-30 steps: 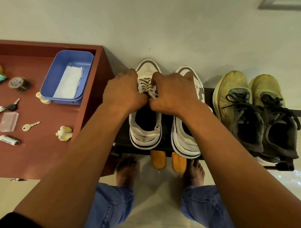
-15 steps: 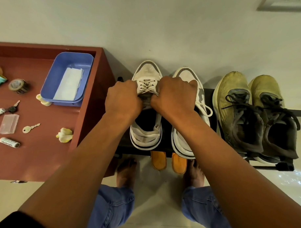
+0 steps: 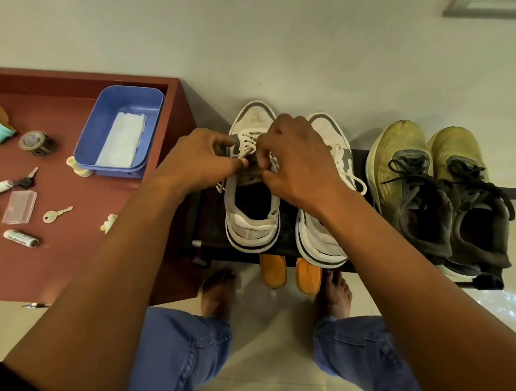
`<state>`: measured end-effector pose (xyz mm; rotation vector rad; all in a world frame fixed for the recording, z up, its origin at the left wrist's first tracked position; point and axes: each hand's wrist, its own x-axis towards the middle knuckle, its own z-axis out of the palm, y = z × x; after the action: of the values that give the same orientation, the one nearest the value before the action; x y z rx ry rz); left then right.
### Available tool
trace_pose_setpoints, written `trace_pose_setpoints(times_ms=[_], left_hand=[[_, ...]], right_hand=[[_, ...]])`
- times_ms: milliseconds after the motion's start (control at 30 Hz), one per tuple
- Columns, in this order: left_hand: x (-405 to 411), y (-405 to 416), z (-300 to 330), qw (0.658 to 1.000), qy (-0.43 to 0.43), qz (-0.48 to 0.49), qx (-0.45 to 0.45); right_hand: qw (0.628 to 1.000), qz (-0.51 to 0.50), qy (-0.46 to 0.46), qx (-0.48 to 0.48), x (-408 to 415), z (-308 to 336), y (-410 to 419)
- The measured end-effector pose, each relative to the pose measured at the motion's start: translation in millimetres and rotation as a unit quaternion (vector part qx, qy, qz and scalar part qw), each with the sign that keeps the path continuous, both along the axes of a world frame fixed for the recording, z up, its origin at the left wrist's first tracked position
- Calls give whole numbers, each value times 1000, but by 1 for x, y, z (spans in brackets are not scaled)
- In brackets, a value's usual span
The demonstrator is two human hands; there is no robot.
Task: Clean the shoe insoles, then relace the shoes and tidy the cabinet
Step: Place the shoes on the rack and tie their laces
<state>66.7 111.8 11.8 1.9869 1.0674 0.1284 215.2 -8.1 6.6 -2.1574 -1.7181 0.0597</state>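
Two white and grey sneakers stand side by side on a black shoe rack (image 3: 282, 228). My left hand (image 3: 199, 161) and my right hand (image 3: 298, 164) meet over the left sneaker (image 3: 251, 218), both pinching its white lace (image 3: 250, 142) near the tongue. The right sneaker (image 3: 319, 235) sits just beside it, partly under my right wrist, with its lace tied. A pair of yellow-green running shoes (image 3: 421, 183) with dark laces stands further right on the same rack.
A red-brown cabinet top (image 3: 73, 247) at left holds a blue tray (image 3: 121, 132) with a white cloth (image 3: 124, 141), keys, a tape roll, a battery and small items. Two orange insoles (image 3: 289, 272) poke out under the rack, between my bare feet.
Both hands shifted slightly along the left sneaker's lacing; the fists have loosened into fingertip pinches on the lace. The shoes have not moved.
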Motion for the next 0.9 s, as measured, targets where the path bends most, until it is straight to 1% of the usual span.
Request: trace_pose_setpoints(times_ms=[100,167,233,300,367,567,900], left_hand=[[2,2,-3,1000,-16,8,-24],[2,2,-3,999,-27,11,-33],[1,3,-4,999,-33,10,-38],[1,3,-5,998,-37,12,-48],[2,5,-5,998,-42,19,-53],[4,4,-5,997,-37,26,-57],[3,2,-3,997,-34,28,-69]], right_hand=[[994,11,-93,-54,-9,-1,-2],[986,2,-135,-96,-15,-2,-2],[981,-14,-159,-106,-21,-3,0],[980,-35,-170,-93,-25,-5,2],[981,-49,-173,-74,-27,-7,3],[987,-52,-149,10,-26,-7,1],[988,-94,-106,66,-26,-6,0]])
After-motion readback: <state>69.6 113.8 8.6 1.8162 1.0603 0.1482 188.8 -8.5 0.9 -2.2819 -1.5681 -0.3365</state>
